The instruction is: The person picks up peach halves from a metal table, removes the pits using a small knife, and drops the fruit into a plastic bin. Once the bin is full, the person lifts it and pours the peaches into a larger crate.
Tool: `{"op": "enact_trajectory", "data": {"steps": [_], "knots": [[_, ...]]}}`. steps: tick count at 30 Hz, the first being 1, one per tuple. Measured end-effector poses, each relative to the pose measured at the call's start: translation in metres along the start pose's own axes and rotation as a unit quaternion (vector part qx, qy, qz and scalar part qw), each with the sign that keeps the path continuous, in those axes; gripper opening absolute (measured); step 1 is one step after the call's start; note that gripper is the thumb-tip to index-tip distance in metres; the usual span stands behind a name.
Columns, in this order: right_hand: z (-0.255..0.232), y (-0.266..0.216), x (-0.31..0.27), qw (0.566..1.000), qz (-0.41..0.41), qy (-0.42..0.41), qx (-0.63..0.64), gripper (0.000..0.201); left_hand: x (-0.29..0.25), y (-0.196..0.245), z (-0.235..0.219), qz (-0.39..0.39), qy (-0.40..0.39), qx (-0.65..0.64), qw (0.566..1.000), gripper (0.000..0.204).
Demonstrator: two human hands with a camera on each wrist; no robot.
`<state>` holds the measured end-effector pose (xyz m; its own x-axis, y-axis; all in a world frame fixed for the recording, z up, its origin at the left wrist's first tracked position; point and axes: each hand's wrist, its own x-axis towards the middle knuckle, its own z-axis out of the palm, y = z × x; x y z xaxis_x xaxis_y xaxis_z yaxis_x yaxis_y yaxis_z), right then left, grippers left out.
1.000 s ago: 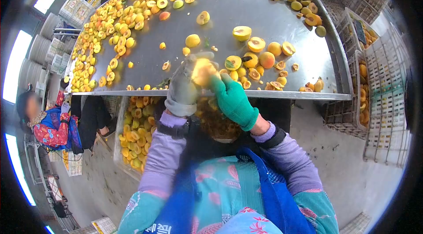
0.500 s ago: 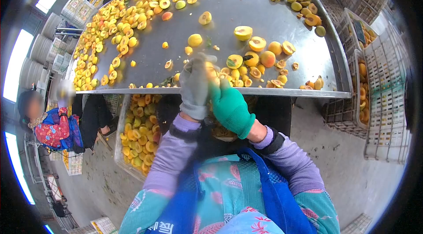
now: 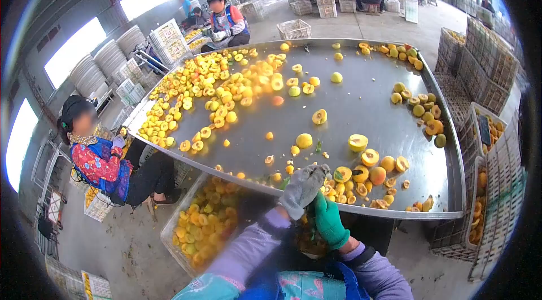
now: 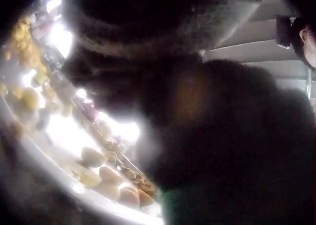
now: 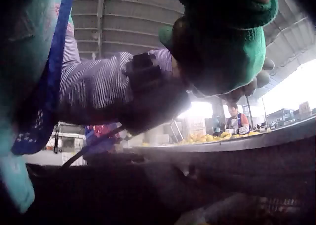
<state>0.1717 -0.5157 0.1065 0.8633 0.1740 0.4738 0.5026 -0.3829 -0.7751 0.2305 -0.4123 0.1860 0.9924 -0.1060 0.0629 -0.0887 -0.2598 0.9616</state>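
Observation:
In the head view, the grey-gloved left hand (image 3: 304,188) is at the table's front edge, its fingers bent toward the green-gloved right hand (image 3: 329,222). The two hands meet or overlap over the edge of the metal table (image 3: 395,212); whatever lies between them is hidden. Cut and whole yellow fruit (image 3: 377,174) lies just beyond and to the right of them. The left wrist view is mostly dark, with fruit (image 4: 92,157) along the table rim. From the right wrist, the green glove (image 5: 227,62) looks curled, its palm side dark and its contents unclear.
A large heap of halved fruit (image 3: 197,77) covers the table's left side. Below the front edge stands a crate of fruit (image 3: 195,238). Stacked crates (image 3: 508,187) are at the right. One seated person (image 3: 99,159) is at the left, another (image 3: 228,20) beyond the table.
The head view has tilted upward, bringing the far hall into sight. The fruit seen between the hands earlier is not visible now. The person at the left has lowered a raised hand.

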Motion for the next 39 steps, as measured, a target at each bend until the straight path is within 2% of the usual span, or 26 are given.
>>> {"op": "enact_trajectory", "data": {"steps": [2,3,4,6,8,9,10,11,12,13,15,16,17,18,19,21,23,25,27,30,32,33,34,35,36,39], "knots": [[-0.002,-0.012,0.009,0.959,0.143,-0.021,0.243,0.029,-0.002,0.024,-0.004,-0.041,-0.021,0.039,0.998,0.028],[-0.009,-0.022,0.012,0.894,0.196,-0.065,0.397,0.033,0.002,0.015,-0.006,0.003,-0.043,0.03,0.999,0.028],[-0.016,-0.032,0.015,0.802,0.263,-0.092,0.528,0.038,0.01,0.0,-0.01,0.048,-0.064,0.023,0.997,0.028],[-0.035,-0.056,0.02,0.472,0.329,-0.165,0.801,0.046,0.015,-0.007,-0.021,0.083,-0.139,0.053,0.985,0.029],[-0.034,-0.056,0.026,0.44,0.318,-0.188,0.818,0.046,0.026,-0.015,-0.024,0.303,-0.074,0.101,0.945,0.029],[-0.034,-0.056,0.021,0.421,0.322,-0.192,0.826,0.045,0.019,-0.02,-0.02,0.211,-0.15,-0.096,0.961,0.029],[-0.029,-0.05,0.021,0.462,0.317,-0.199,0.804,0.042,0.014,-0.029,-0.015,0.102,-0.188,-0.293,0.932,0.029],[-0.028,-0.045,0.02,0.385,0.322,-0.204,0.841,0.042,0.003,-0.04,-0.011,-0.018,-0.076,-0.41,0.909,0.03],[-0.029,-0.053,0.02,0.355,0.329,-0.219,0.847,0.042,-0.011,-0.053,-0.008,-0.142,0.042,-0.503,0.851,0.031],[-0.029,-0.059,0.013,0.324,0.331,-0.232,0.855,0.042,-0.031,-0.046,-0.022,-0.187,0.109,-0.443,0.87,0.033],[-0.038,-0.052,-0.007,0.389,0.383,-0.255,0.798,0.042,-0.063,-0.042,-0.084,-0.184,0.195,-0.353,0.896,0.037],[-0.044,-0.047,-0.013,0.422,0.403,-0.274,0.764,0.043,-0.081,-0.055,-0.123,-0.162,0.167,-0.264,0.936,0.034],[-0.048,-0.037,-0.02,0.449,0.462,-0.276,0.713,0.043,-0.089,-0.052,-0.142,-0.137,0.219,-0.156,0.953,0.033],[-0.045,-0.024,-0.029,0.472,0.516,-0.275,0.66,0.043,-0.088,-0.066,-0.169,-0.143,0.148,0.138,0.969,0.031],[-0.042,-0.017,-0.037,0.488,0.569,-0.273,0.603,0.044,-0.087,-0.08,-0.195,-0.124,0.094,0.424,0.892,0.029],[-0.041,-0.018,-0.035,0.542,0.572,-0.275,0.551,0.045,-0.051,-0.055,-0.192,-0.049,0.087,0.531,0.841,0.03],[-0.044,-0.031,-0.022,0.599,0.557,-0.269,0.508,0.045,0.01,-0.021,-0.148,0.063,0.05,0.409,0.909,0.029],[-0.044,-0.033,-0.015,0.636,0.533,-0.254,0.496,0.046,0.085,-0.028,-0.103,0.103,0.046,0.403,0.908,0.036],[-0.041,-0.035,-0.013,0.684,0.505,-0.223,0.476,0.045,0.143,-0.062,-0.062,0.254,0.074,0.53,0.806,0.043],[-0.052,-0.035,-0.007,0.763,0.463,-0.166,0.42,0.043,0.194,-0.081,-0.048,-0.004,-0.143,0.586,0.798,0.05],[-0.071,-0.044,0.005,0.788,0.46,-0.135,0.387,0.04,0.177,-0.068,-0.059,-0.09,-0.149,0.296,0.939,0.049],[-0.065,-0.031,0.003,0.833,0.418,-0.099,0.349,0.028,0.16,-0.065,-0.068,-0.138,-0.138,0.14,0.971,0.049],[-0.051,-0.005,-0.004,0.941,0.263,-0.078,0.196,0.021,0.136,-0.068,-0.075,0.001,-0.153,0.109,0.982,0.044],[-0.045,0.002,0.0,0.981,0.151,-0.064,0.1,0.017,0.114,-0.069,-0.079,0.066,-0.145,0.067,0.985,0.041],[-0.039,0.009,0.003,0.999,0.043,-0.028,-0.008,0.016,0.092,-0.071,-0.082,0.131,-0.14,0.028,0.981,0.037],[-0.032,-0.006,0.034,0.992,-0.065,0.005,-0.105,0.023,0.038,-0.068,-0.045,0.105,-0.055,-0.133,0.984,0.03]]}}
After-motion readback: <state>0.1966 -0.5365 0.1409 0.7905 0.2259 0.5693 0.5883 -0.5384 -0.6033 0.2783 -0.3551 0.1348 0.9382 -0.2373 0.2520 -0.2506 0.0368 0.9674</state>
